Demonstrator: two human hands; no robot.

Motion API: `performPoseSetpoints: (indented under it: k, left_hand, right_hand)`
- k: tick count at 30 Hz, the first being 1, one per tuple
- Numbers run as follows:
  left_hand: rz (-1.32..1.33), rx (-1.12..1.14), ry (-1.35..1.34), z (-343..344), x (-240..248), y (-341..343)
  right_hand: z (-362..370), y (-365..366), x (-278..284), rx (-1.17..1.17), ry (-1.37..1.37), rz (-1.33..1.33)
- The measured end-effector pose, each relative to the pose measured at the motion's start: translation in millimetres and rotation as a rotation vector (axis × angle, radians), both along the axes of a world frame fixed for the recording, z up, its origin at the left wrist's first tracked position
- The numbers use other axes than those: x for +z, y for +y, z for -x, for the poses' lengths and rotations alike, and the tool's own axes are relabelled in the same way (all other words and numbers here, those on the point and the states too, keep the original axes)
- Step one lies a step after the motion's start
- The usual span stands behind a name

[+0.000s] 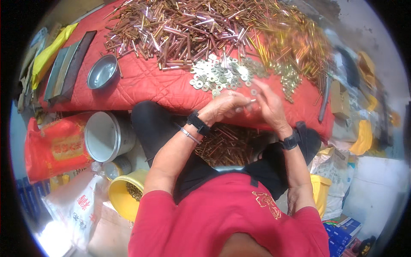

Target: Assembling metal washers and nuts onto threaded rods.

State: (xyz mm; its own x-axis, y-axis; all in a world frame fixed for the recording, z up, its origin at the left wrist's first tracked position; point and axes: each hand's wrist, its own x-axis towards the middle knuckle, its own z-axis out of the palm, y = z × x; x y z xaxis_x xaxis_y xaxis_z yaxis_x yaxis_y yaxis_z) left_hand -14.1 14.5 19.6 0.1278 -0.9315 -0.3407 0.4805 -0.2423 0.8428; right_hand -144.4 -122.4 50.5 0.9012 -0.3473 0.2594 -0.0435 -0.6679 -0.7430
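Note:
My left hand [227, 104] is over the near edge of a red quilted cloth, its fingers curled and closed. A short pale tip [252, 101] shows at its fingertips; what it belongs to is hidden. Close beside it, my right hand [272, 107] has its fingers stretched out, slightly smeared by motion. Just beyond both hands lies a pile of flat silvery washers [220, 73]. Small brass-coloured pieces [290, 79] are heaped to the right of them. Farther back spreads a big mound of thin coppery and golden metal rods [184, 32].
A grey metal bowl [102, 72] rests on the cloth [141, 83] at left. Below it stand a whitish bucket [101, 137] and a yellow bucket [120, 195] holding small metal parts. More rods [227, 145] lie between my legs. A cardboard box [340, 100] is at right.

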Motion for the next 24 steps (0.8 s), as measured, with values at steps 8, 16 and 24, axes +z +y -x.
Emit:
performPoseSetpoints:
  k: [8,16,24]
  left_hand:
    - [0.019,0.004,0.030,-5,-10,-3]
    - [-0.019,-0.007,0.049,-6,-6,-3]
    - [0.013,-0.055,0.142,-10,-8,-1]
  right_hand:
    - [-5,-2,-9,-0.007,-0.213,0.131]
    - [-3,-3,-2,-0.047,-0.184,0.152]
    - [-4,-12,-8,-0.108,-0.095,-0.131]
